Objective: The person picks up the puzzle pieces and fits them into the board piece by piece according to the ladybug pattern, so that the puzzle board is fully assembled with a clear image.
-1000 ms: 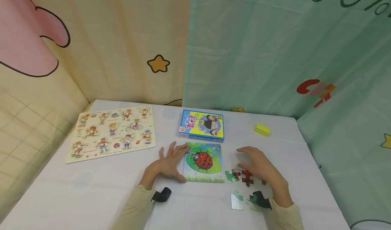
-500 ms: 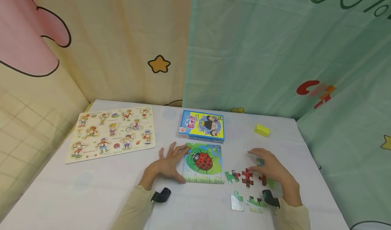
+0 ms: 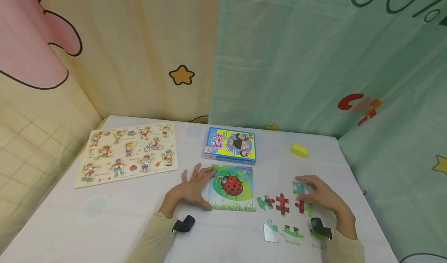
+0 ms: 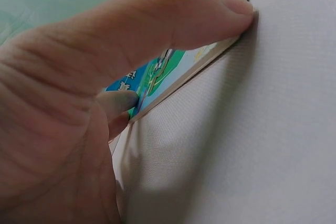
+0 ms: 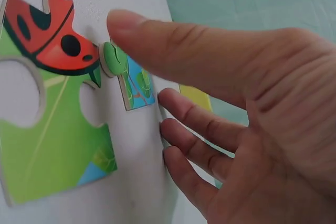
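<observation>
A square ladybug picture board lies flat in mid-table. Along its left side my left hand is spread, thumb at the near corner and a finger at the far one, touching the edge. My right hand hovers low around a small blue-green jigsaw piece, thumb and fingers apart on either side of it. That piece lies on the table; whether the thumb touches it I cannot tell. Just nearer sits a red-and-green ladybug piece. To the left are a red piece and a green one.
Nearer me lie a pale corner piece and a grassy piece; another piece is partly under the right wrist camera. Behind the board is a blue-and-yellow box. A yellow block and a wooden figure puzzle flank it.
My right hand has moved right, from above the red piece to the blue-green piece, uncovering the pieces beneath it. The left hand stays on the board's edge.
</observation>
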The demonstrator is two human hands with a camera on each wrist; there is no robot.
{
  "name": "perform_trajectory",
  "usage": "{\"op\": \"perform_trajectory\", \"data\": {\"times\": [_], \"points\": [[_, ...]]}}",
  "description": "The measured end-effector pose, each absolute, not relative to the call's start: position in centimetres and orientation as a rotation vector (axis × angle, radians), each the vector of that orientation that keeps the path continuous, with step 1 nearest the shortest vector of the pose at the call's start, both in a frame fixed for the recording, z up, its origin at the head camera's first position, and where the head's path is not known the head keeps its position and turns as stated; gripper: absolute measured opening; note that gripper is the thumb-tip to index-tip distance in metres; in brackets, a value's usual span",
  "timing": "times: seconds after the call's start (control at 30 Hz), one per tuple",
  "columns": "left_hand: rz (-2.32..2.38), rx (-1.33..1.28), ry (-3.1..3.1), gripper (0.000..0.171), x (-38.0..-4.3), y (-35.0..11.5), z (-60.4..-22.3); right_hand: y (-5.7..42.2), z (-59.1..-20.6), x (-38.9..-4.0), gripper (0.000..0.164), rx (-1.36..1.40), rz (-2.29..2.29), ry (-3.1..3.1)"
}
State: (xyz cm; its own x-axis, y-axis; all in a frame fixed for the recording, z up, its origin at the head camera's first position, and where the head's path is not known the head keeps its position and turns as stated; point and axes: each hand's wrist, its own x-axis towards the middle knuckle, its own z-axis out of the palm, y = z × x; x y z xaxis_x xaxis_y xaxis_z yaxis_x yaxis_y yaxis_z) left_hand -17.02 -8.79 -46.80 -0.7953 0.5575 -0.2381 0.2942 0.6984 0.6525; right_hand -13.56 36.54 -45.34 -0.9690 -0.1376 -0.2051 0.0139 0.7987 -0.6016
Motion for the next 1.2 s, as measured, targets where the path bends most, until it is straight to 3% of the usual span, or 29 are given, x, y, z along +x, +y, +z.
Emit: {"op": "perform_trajectory", "data": {"times": [0.73,1.2], "points": [[0.850,0.671,2.479,0.116,-17.04,-8.97,-46.97,36.13,-45.41,-13.71,0.047,-0.192,-0.866,2.862],[0.872,0.665,2.479,0.116,-17.04,-9.10,-46.99,35.64,-45.21,-13.95,0.050,-0.182,-0.821,2.888]]}}
